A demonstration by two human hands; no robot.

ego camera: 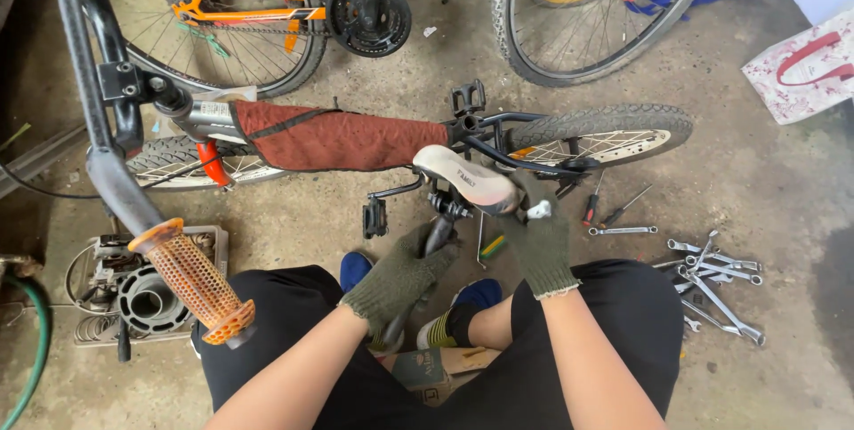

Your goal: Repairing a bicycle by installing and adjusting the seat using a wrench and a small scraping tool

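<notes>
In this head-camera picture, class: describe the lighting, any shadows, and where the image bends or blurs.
Head view: soft, even light, only faint shadows under the small bicycle's rear tyre; wide-lens bending curves the near handlebar, which looms large; gloved left hand, right hand and saddle sharp; the wrenches gleam slightly.

Two gloved hands are showing at centre frame, the left hand (pixel 400 274) and the right hand (pixel 538 248), both in dark green knit gloves. One saddle (pixel 467 179) is sitting just above them. Two pedals are showing, one pedal (pixel 374 217) left of centre, another pedal (pixel 468 97) higher up. One orange handlebar grip (pixel 191 281) is lying at lower left. Wrenches (pixel 716 274) are piling up at right, roughly six or seven, overlapping too much to count surely. Four wheels are showing across the upper half.
</notes>
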